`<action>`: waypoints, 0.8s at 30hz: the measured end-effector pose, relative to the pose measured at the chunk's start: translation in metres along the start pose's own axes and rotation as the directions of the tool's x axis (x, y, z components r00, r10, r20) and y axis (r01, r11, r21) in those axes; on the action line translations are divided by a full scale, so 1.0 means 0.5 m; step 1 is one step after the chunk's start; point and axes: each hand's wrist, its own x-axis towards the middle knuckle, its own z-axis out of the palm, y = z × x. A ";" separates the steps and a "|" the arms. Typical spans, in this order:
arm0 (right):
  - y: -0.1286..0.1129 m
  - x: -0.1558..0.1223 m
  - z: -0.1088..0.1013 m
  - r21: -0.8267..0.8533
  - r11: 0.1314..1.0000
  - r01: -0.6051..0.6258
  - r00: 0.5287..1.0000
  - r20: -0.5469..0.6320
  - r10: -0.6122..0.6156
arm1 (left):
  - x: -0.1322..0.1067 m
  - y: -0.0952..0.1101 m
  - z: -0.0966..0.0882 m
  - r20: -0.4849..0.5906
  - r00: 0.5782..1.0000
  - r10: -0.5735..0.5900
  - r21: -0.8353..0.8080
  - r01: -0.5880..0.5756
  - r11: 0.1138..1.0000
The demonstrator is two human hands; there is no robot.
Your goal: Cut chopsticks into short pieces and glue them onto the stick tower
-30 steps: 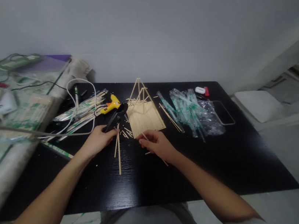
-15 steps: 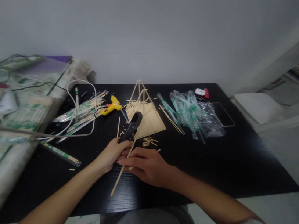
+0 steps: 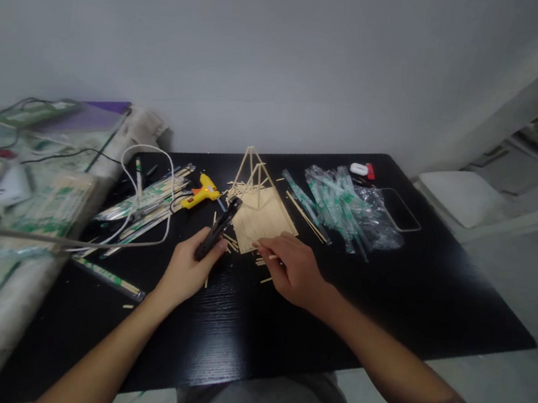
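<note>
Clamped on cutter (image 3: 217,234), L hand (image 3: 186,270), mid-frame; R hand (image 3: 297,269) curled over stick bits (image 3: 260,262) by mat (image 3: 266,218), grip unclear.

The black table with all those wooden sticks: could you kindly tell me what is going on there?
A person sits at the black table. Their left hand grips a black cutter, its tip raised toward a flat stick panel with a triangular frame at its far end. Their right hand has its fingers among short stick pieces at the panel's near edge; whether it pinches one is unclear. A yellow glue gun lies behind the cutter.
</note>
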 end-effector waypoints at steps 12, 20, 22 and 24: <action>0.021 -0.009 0.004 0.022 0.988 -0.151 0.987 0.051 0.150 | -0.003 0.016 0.003 0.043 0.992 0.121 0.296 -0.129 0.947; 0.019 -0.007 0.006 0.105 0.977 -0.187 0.981 0.067 0.181 | -0.007 0.019 0.004 0.088 0.990 0.112 0.322 -0.135 0.937; 0.014 -0.003 0.008 0.154 0.967 -0.203 0.979 0.037 0.200 | -0.011 0.018 0.010 0.121 0.984 0.130 0.314 -0.162 0.936; 0.008 0.000 0.010 0.198 0.952 -0.231 0.972 0.014 0.233 | -0.014 0.018 0.017 0.149 0.978 0.147 0.302 -0.186 0.935</action>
